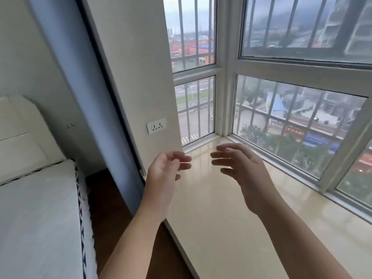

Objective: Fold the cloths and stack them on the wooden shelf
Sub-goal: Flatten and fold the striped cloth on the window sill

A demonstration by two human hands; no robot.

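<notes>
Two bare hands hover above a pale, glossy window sill (211, 228), holding nothing; the cloths and the wooden shelf do not show in this view. The left hand (167, 168) hangs over the sill's near-left edge, palm turned inward, its fingers loosely curled and slightly apart, the thumb clear of them. The right hand (239, 168) is raised above the middle of the sill, back toward the camera, its fingers stretched toward the left hand and spread a little; the fingertips are blurred. The two hands face each other with a gap between them, neither touching the sill.

Behind the sill, a barred window (291, 127) wraps round its far corner and looks down on streets, trees and rooftops under grey sky. At the sill's left end stands a cream wall (136, 67) bearing a white socket (156, 126). Left of the sill, a blue-grey curtain (66, 57) hangs down to a dark wooden floor (106, 198). Farther left of the sill lies a bed (36, 218) with a white cover, dark patterned trim and a cream padded headboard (20, 133).
</notes>
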